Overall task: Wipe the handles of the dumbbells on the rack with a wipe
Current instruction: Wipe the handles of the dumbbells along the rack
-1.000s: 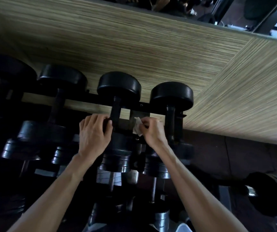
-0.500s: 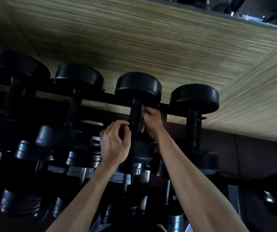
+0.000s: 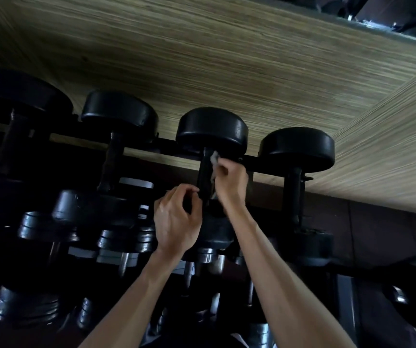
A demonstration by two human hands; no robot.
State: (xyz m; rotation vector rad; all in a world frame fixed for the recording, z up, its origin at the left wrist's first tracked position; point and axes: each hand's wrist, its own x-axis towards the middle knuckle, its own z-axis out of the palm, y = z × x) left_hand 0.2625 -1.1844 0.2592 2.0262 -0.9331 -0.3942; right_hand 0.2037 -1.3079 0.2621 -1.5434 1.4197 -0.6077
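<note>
The head view looks down on a black rack [image 3: 257, 164] carrying a row of black dumbbells against a wood-grain floor [image 3: 202, 59]. The right hand [image 3: 230, 183] presses a pale wipe [image 3: 214, 159] against the right side of the handle [image 3: 205, 177] of the third dumbbell [image 3: 212, 129] from the left. The left hand [image 3: 177, 222] sits at the lower left of the same handle, fingers curled, fingertips at the handle. Further dumbbells fill the darker tiers below.
</note>
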